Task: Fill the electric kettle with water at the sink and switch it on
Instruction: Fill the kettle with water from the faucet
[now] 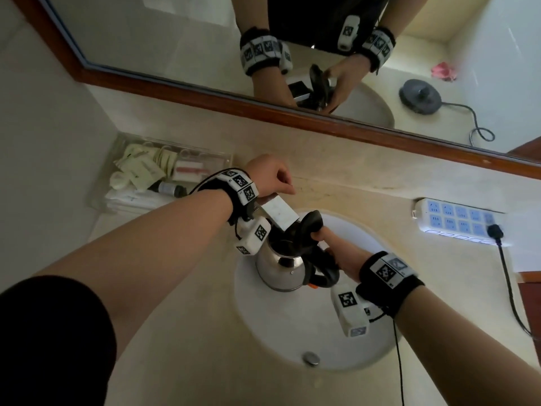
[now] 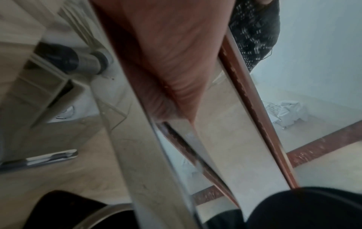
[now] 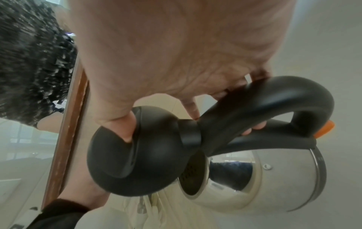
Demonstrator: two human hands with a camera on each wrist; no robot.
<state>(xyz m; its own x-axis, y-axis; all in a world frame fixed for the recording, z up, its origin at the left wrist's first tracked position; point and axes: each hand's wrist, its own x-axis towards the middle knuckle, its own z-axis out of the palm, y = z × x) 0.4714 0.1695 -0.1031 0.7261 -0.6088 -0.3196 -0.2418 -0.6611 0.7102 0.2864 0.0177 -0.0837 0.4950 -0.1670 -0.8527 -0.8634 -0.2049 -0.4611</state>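
A steel electric kettle (image 1: pixel 279 266) with a black handle (image 3: pixel 284 96) hangs over the white sink basin (image 1: pixel 292 332). Its mouth is under the flat chrome tap spout (image 1: pixel 279 215). My right hand (image 1: pixel 333 254) grips the handle, and its thumb holds the black lid (image 3: pixel 147 155) tipped up. An orange switch (image 3: pixel 325 128) sits at the handle's foot. My left hand (image 1: pixel 272 178) is curled over the tap's lever behind the spout. In the left wrist view its palm (image 2: pixel 172 54) lies on the chrome tap (image 2: pixel 235 147). I cannot make out any water.
A clear tray of toiletries (image 1: pixel 158 177) stands at the back left of the counter. A white power strip (image 1: pixel 456 224) with a black plug (image 1: pixel 494 230) lies to the right. The mirror shows the kettle's black base (image 1: pixel 420 96) and a pink cloth (image 1: pixel 443 71).
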